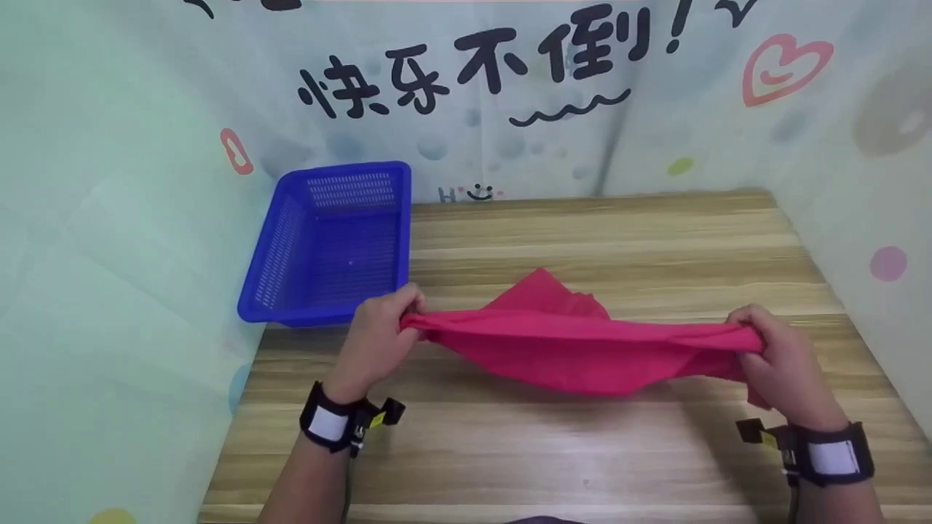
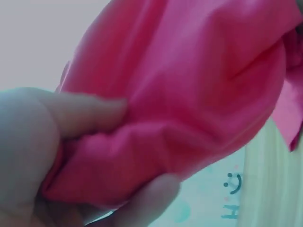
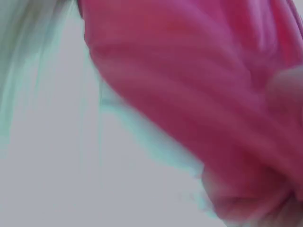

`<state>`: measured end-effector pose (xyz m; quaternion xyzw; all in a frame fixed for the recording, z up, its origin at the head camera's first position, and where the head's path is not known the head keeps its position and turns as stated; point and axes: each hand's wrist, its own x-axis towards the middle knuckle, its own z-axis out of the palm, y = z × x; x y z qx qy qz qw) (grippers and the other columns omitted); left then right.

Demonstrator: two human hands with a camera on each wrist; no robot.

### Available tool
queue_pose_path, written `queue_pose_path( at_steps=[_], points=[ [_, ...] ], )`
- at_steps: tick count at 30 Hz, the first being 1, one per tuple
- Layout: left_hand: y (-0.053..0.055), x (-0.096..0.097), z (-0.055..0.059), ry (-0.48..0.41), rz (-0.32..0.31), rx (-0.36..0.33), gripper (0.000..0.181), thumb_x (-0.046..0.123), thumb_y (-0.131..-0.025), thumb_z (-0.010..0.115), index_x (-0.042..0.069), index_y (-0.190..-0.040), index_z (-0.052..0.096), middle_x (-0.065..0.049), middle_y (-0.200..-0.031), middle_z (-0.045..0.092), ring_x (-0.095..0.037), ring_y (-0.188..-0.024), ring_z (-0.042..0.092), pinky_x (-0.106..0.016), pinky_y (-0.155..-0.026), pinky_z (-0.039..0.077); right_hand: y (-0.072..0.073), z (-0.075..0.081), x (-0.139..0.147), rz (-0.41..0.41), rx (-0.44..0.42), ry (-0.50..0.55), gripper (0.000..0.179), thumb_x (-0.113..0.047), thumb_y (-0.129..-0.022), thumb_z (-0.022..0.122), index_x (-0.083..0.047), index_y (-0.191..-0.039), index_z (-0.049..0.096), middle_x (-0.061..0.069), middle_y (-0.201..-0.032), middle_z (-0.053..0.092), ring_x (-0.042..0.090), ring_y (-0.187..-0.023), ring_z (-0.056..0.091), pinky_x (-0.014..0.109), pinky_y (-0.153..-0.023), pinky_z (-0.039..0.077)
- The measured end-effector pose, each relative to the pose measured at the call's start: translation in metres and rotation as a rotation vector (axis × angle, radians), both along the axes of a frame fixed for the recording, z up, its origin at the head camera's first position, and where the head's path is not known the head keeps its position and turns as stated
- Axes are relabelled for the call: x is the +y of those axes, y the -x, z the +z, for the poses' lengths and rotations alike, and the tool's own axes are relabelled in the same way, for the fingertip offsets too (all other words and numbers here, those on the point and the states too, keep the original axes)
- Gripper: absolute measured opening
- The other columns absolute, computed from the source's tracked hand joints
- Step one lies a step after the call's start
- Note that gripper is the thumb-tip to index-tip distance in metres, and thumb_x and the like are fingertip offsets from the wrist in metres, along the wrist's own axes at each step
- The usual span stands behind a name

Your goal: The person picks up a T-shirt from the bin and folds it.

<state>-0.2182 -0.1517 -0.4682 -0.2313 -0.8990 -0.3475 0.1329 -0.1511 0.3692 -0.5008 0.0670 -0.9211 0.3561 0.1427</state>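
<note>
A pinkish-red cloth [image 1: 561, 356] is stretched sideways between my two hands over the wooden table. My left hand [image 1: 378, 335] pinches its left end, close to the basket's near corner. In the left wrist view the thumb [image 2: 90, 113] presses on the bunched fabric [image 2: 189, 85], with fingers beneath. At the other end my right hand [image 1: 786, 364] grips the cloth, and a short flap hangs below it. The right wrist view is blurred and mostly filled by the cloth [image 3: 180, 90]. Behind the taut edge, a pointed part of the cloth [image 1: 539, 291] shows.
A blue plastic basket [image 1: 251, 309] with slotted walls stands at the back left of the table [image 1: 510, 451]. Printed fabric walls [image 1: 480, 145] close in the back and both sides. Each wrist wears a black strap [image 1: 834, 455] with a small camera.
</note>
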Motion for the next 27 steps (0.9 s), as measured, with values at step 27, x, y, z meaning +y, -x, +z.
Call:
queue_pose_path(
  at_steps=[27],
  points=[
    [0.012,-0.008,0.010,-0.214,0.286,0.404,0.032,-0.014,-0.078,0.058,0.003,-0.096,0.078,-0.012,-0.080,0.067,-0.019,-0.066,0.051,-0.029,-0.060,0.036,0.027,0.034,0.002,0.002,0.133,0.137,0.031,0.015,-0.091,0.064,-0.002,-0.110,0.080,-0.018,-0.093,0.073,0.003,-0.078,0.061,0.012,-0.067,0.047]
  ],
)
